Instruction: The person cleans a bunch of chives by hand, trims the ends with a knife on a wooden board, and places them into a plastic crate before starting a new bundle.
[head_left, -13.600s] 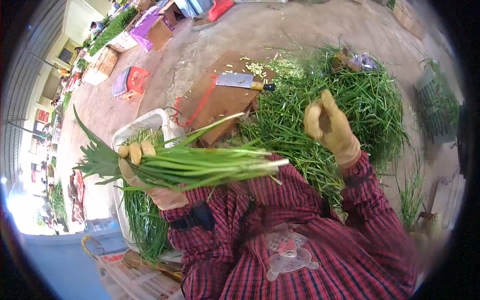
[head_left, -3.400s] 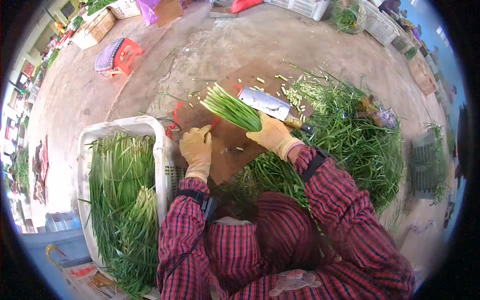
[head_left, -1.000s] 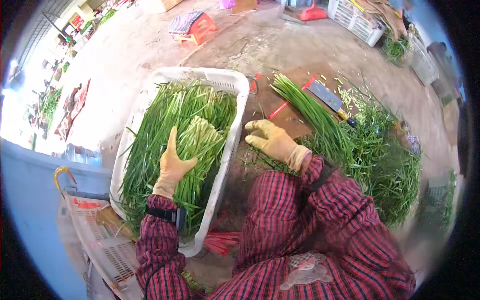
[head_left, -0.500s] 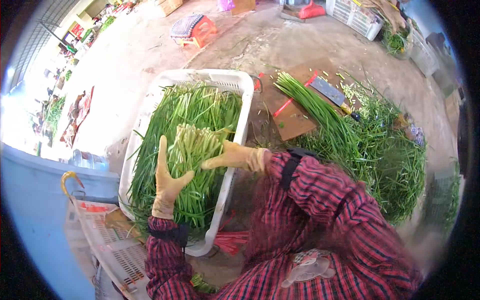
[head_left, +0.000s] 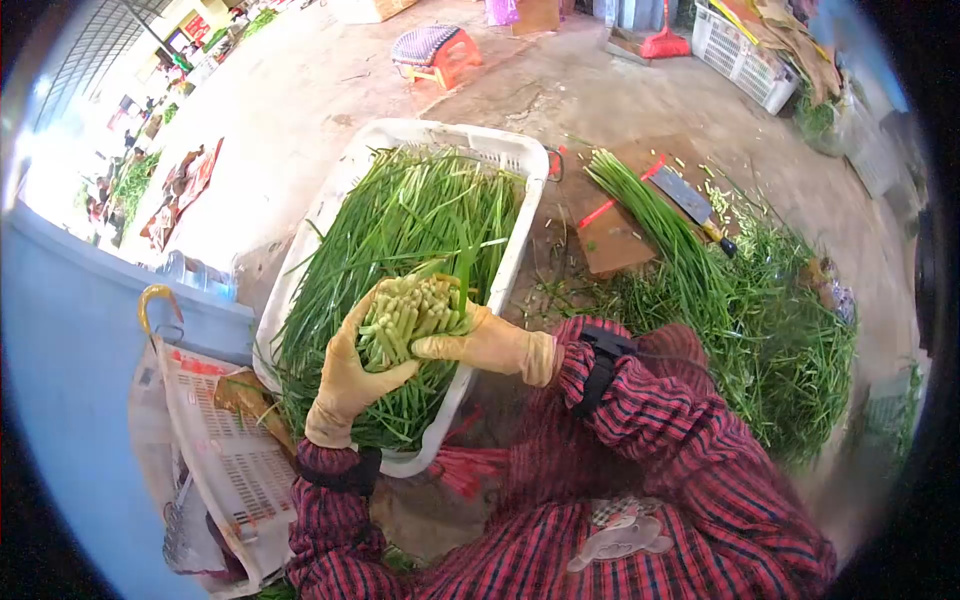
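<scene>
A bunch of garlic chives [head_left: 408, 318], its pale cut ends facing up toward me, is held between my two gloved hands above a white plastic basket [head_left: 518, 235]. My left hand [head_left: 345, 385] wraps the bunch from the left, its thumb along the near side. From the right, my right hand [head_left: 490, 345] grips it with the thumb across the stem ends; its other fingers are partly hidden behind the bunch. More long green chives [head_left: 400, 215] lie in the basket under and beyond my hands. A few leaves stick up beside my right fingers.
To the right, another chive bundle [head_left: 655, 215] lies across a brown board [head_left: 610, 245] beside a cleaver [head_left: 682, 193]. Loose trimmings [head_left: 770, 340] are heaped nearby. A blue container [head_left: 100, 380] and a perforated white crate [head_left: 225, 430] stand left. Farther off is an orange stool [head_left: 440, 60].
My hands have closed around the bunch from both sides; before, they were spread apart beside it. The stem ends now tilt up toward me. The whole view has shifted slightly.
</scene>
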